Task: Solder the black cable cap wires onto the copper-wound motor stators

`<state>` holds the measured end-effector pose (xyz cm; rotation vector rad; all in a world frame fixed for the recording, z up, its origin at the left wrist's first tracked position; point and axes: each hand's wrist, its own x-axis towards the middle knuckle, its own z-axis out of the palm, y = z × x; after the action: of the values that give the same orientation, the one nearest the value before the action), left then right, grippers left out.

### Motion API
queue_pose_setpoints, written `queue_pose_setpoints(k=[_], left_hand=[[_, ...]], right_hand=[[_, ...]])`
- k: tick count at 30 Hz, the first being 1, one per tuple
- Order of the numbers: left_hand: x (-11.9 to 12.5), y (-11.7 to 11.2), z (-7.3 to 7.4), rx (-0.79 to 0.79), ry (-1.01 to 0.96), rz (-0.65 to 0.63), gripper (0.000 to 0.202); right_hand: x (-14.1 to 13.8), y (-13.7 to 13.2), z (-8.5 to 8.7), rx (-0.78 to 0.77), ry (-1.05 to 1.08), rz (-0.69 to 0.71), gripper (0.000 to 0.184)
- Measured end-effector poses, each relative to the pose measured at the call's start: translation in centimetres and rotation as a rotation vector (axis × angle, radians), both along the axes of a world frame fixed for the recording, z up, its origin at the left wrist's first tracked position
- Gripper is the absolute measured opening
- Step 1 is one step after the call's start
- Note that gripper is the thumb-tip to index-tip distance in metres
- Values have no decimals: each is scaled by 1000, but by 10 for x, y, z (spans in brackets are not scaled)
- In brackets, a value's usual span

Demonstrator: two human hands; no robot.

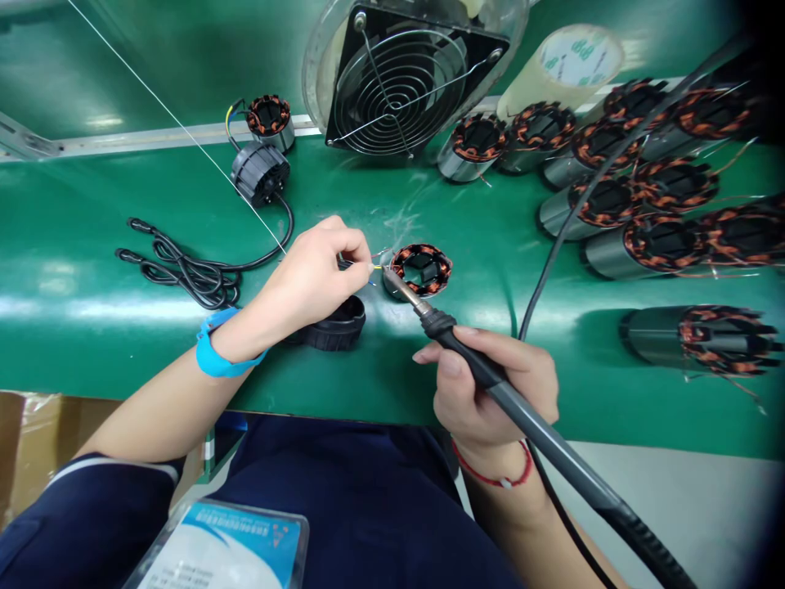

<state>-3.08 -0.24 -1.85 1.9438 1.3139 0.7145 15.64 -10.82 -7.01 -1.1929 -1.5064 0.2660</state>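
My left hand (319, 270) is closed in a pinch on thin coloured wires (375, 263) that lead to a copper-wound motor stator (421, 270) lying on the green table. A thin solder wire (184, 131) runs from the hand up to the far left. My right hand (491, 384) is wrapped round the black handle of a soldering iron (441, 323), whose metal tip touches the wires at the stator's left edge. A black round motor cap (334, 331) sits under my left wrist, which wears a blue band.
A guarded fan (401, 78) stands at the back centre. Several copper-wound stators (650, 196) lie at the right, with a tape roll (564, 69) behind them. A black motor with a coiled cable (184, 270) lies at the left. The iron's cord (564, 237) crosses the table.
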Motion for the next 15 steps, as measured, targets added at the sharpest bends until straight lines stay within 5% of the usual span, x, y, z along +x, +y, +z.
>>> queue_pose_setpoints(k=[5, 10, 15], left_hand=[[-1, 0, -3, 20, -6, -9, 17], [-1, -1, -4, 26, -19, -3, 16], [-2, -1, -2, -8, -18, 3, 15]], right_hand=[[-3, 9, 6, 76, 28, 48, 35], [-5, 29, 24, -138, 80, 120, 42], [-6, 53, 39, -262, -162, 197, 36]])
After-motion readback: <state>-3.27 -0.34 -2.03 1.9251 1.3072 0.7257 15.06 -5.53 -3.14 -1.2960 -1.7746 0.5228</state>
